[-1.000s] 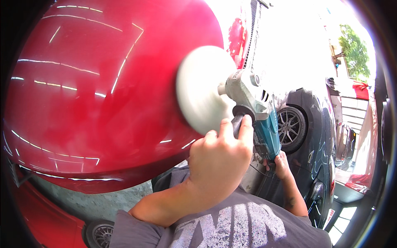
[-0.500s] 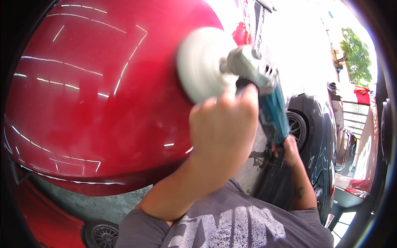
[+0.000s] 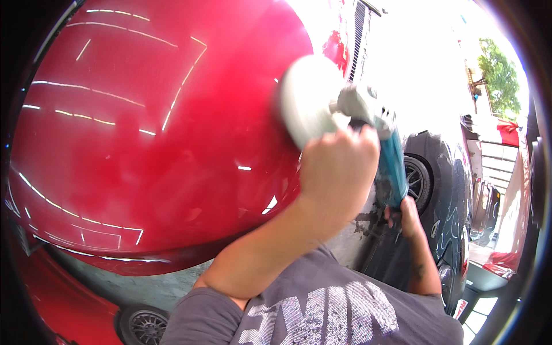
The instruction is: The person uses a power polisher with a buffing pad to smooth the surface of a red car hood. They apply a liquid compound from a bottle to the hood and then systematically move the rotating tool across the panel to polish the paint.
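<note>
White pad; farther right than before

I'm in a car workshop: a powered polisher spins by glossy red bodywork, a dark car stands on my right, and a red car sits lower left.

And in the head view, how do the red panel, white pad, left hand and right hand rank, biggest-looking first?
1. Red panel
2. White pad and left hand: too alike to rank
3. Right hand
</note>
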The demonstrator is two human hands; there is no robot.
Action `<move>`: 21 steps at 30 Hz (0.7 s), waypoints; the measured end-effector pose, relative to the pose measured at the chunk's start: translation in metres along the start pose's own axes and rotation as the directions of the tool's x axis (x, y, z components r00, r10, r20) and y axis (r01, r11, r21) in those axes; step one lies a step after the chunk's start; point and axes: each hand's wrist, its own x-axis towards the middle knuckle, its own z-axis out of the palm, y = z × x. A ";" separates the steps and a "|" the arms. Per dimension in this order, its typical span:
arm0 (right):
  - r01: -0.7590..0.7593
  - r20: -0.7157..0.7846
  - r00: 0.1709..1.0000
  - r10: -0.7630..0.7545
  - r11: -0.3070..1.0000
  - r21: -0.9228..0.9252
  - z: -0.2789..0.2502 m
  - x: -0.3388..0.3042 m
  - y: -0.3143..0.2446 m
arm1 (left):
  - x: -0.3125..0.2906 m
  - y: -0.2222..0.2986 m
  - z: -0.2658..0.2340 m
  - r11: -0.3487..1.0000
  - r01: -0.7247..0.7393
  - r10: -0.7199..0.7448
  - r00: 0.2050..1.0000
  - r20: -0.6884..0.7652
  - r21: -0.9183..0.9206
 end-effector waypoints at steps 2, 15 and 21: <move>-0.028 0.020 0.999 0.027 0.998 0.052 0.022 -0.032 0.026 | -0.041 0.004 -0.010 0.999 -0.010 0.008 0.999 0.049 0.036; 0.029 -0.065 0.998 -0.023 0.996 0.083 0.005 0.025 0.050 | 0.030 0.003 0.032 0.997 -0.074 0.070 0.992 0.102 0.033; 0.034 -0.039 0.999 -0.030 0.993 0.115 0.020 0.017 0.064 | -0.012 -0.005 0.024 0.994 -0.088 0.089 0.996 -0.009 0.058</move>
